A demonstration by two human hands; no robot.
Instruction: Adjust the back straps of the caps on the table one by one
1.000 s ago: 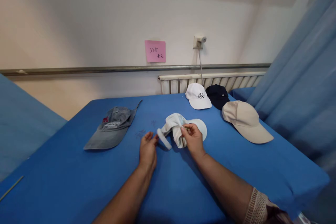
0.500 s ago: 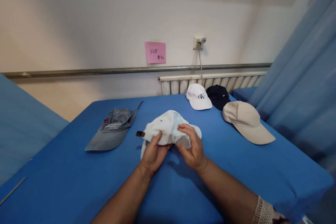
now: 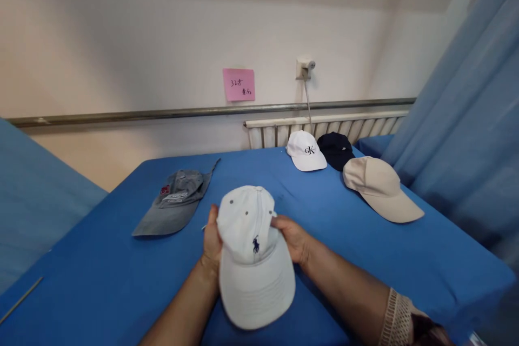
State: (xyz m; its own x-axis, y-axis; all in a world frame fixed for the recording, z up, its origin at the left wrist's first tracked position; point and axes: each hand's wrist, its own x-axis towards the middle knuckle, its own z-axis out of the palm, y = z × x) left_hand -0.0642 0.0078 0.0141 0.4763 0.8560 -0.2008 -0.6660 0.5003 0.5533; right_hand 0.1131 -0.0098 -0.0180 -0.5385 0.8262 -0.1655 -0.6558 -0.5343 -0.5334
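Observation:
A white cap with a small dark logo (image 3: 252, 254) is held up over the blue table (image 3: 121, 281), its brim toward me and its crown rounded out. My left hand (image 3: 211, 239) grips the cap's left side with the thumb on the crown. My right hand (image 3: 295, 239) grips its right side, fingers curled at the edge.
A grey cap (image 3: 175, 201) lies on the table to the left. A white cap with black letters (image 3: 305, 150), a dark navy cap (image 3: 336, 148) and a beige cap (image 3: 379, 187) lie at the back right. A radiator (image 3: 324, 127) and blue curtain (image 3: 466, 119) stand behind and right.
The white cap was crumpled on the table under my right hand; both hands took it, turned it over and lifted it toward me, with its crown shaped out and brim facing me.

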